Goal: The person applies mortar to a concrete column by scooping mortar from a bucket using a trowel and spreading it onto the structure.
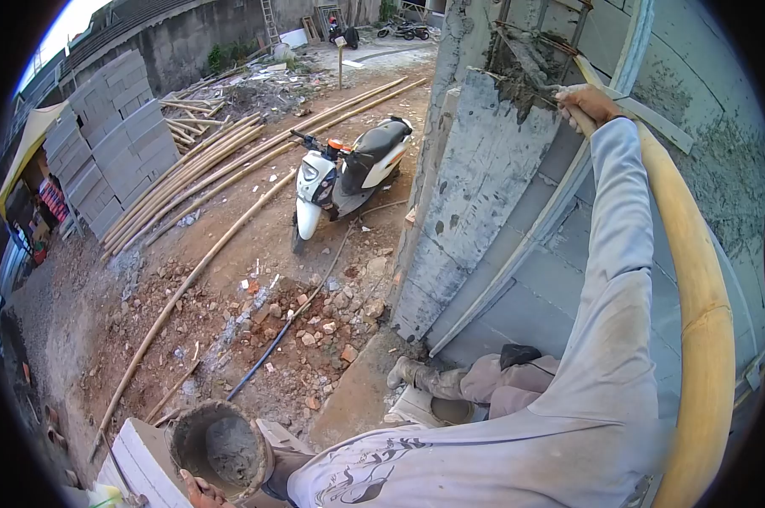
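At the top right, my right hand (589, 107) is wrapped round the handle of a trowel (528, 64). Its blade lies against wet mortar (518, 91) at the top of a column, just above a stained formwork board (484, 182). Low on the left, my left hand (203, 491) is closed on the side of a bucket (265, 457), its fingers partly cut off by the frame edge. Grey mortar (231, 449) lies inside the bucket, which stands by a pale block (141, 457).
A thick bamboo pole (700, 330) rises close by my right arm. Beside the board is a grey block wall (526, 279) with a slanting batten (518, 267). A white scooter (353, 169), bamboo poles (196, 182), stacked blocks (115, 135) and rubble (314, 326) lie beyond.
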